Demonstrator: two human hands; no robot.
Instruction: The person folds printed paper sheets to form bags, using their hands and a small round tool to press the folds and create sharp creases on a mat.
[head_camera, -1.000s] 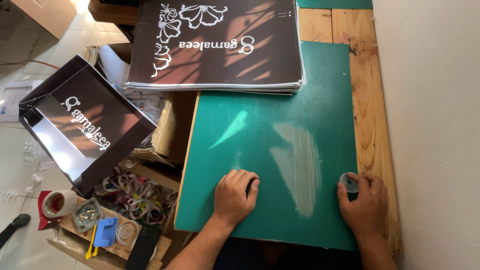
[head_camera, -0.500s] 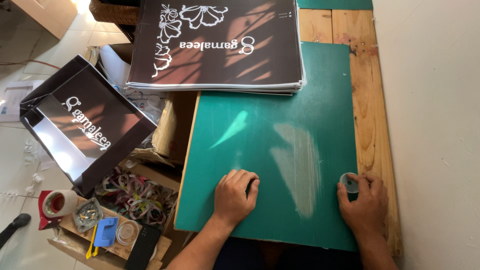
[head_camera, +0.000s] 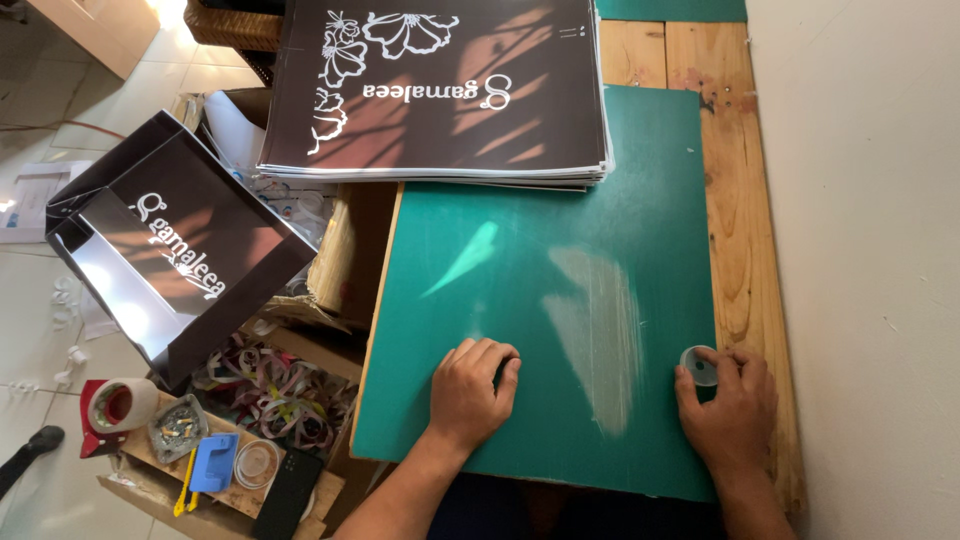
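My left hand (head_camera: 472, 391) rests knuckles-down on the green cutting mat (head_camera: 560, 280), fingers curled in with nothing visible in them. At the mat's right edge my right hand (head_camera: 728, 410) grips a small round clear tape roll (head_camera: 699, 365). The mat lies on a wooden table (head_camera: 735, 200). A stack of dark printed sheets with white flower drawings (head_camera: 440, 90) lies across the mat's far end.
An open dark paper bag (head_camera: 175, 255) sits to the left, off the table. Below it a cardboard box holds paper scraps (head_camera: 275, 390), a red tape dispenser (head_camera: 118, 408), a blue object (head_camera: 213, 462) and a black phone (head_camera: 288, 493). A white wall (head_camera: 860, 200) runs along the right.
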